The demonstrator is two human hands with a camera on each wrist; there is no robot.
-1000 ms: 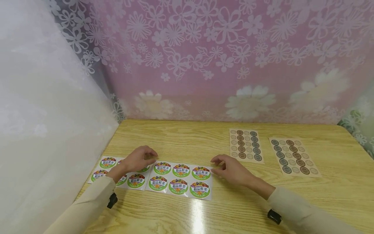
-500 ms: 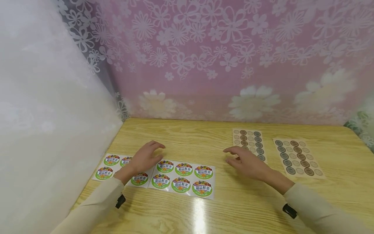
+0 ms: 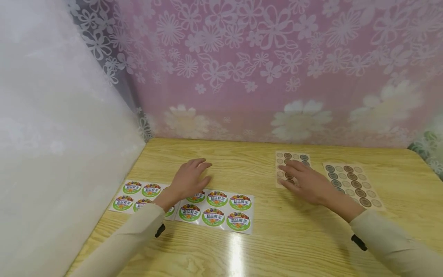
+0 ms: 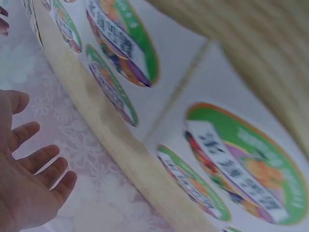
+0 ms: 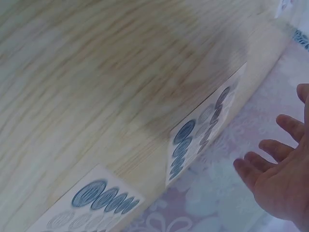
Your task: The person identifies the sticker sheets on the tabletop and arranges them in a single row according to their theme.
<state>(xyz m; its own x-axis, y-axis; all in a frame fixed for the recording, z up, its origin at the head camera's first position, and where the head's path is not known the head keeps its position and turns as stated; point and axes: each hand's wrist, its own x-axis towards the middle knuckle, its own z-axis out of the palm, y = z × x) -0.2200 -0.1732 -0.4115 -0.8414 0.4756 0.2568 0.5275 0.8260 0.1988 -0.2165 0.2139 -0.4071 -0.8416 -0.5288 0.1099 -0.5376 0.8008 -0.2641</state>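
Note:
Two white sheets of round fruit stickers lie side by side at the table's left. My left hand, fingers relaxed and spread, hovers over where the left sticker sheet meets the right sticker sheet, covering some labels. Holding nothing, my right hand is above the nearer part of a tan sheet of small round stickers and hides much of it. A second tan sticker sheet lies to its right, partly behind my wrist. In the right wrist view, my right hand's fingers are loosely extended.
The wooden table has a light grain and a bright reflection near its front. A pink flowered curtain hangs along the back edge, and a whitish sheet closes off the left side.
Both hands have moved right and toward the back of the table. My right hand went from beside the fruit stickers to above the tan sheet. The sheets stay where they were.

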